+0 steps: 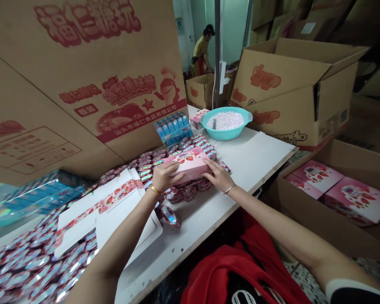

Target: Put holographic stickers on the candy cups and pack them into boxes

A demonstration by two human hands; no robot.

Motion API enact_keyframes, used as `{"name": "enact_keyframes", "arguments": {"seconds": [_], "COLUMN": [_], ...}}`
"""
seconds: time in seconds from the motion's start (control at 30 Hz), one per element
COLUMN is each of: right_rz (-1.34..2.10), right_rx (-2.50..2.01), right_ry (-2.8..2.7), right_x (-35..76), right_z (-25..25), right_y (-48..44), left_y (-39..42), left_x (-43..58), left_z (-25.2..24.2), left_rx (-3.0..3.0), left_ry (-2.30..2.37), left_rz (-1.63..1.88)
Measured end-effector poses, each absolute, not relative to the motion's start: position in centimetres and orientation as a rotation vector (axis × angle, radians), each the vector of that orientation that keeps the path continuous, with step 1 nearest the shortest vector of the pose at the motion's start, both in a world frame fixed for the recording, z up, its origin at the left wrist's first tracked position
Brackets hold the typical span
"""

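Note:
A pink candy box [191,162] printed with strawberries is held level between my two hands, above the rows of shiny wrapped candies [190,194]. My left hand [167,176] grips its left end, thumb along the near side. At the right end, the fingers of my right hand [219,176] press against the box. One loose wrapped candy [170,215] lies on the white table, nearer to me. Flat unfolded cartons [114,211] with a strawberry band are stacked to the left, partly behind my left forearm.
A turquoise basin [226,134] of small white pieces stands farther back. Large brown cartons [139,50] wall the left. On the right, an open carton [303,202] holds several pink boxes [354,196]. Blue packs [173,128] stand behind the candies. A person [202,50] works beyond.

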State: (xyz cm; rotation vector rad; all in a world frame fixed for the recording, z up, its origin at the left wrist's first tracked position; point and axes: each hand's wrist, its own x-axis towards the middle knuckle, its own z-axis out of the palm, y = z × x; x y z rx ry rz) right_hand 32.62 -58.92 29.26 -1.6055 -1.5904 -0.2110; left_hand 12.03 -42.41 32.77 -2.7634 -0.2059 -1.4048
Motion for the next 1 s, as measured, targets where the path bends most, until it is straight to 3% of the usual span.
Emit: {"name": "enact_keyframes", "arguments": {"seconds": [0.57, 0.67, 0.87, 1.0], "right_rz": [-0.373, -0.379, -0.32, -0.217], "right_rx": [-1.808, -1.806, -1.702, -1.644], "right_ry": [-1.653, -1.681, -1.687, -1.652], "right_x": [32.4, 32.3, 32.5, 31.8], "right_z": [28.8, 29.0, 28.3, 28.4], "right_y": [-58.7, -58.7, -59.0, -59.3], "left_y": [-42.5, -43.1, -44.8, -44.7], "left_x": [11.7, 11.5, 10.4, 9.9], "left_z": [31.2, 30.7, 30.1, 29.8], "left_rx": [-2.794, -2.839, -2.988, -3.06], "left_ry": [0.089, 0.004, -0.311, -0.479], "left_rz": [-1.433, -1.362, -0.888, -0.904]}}
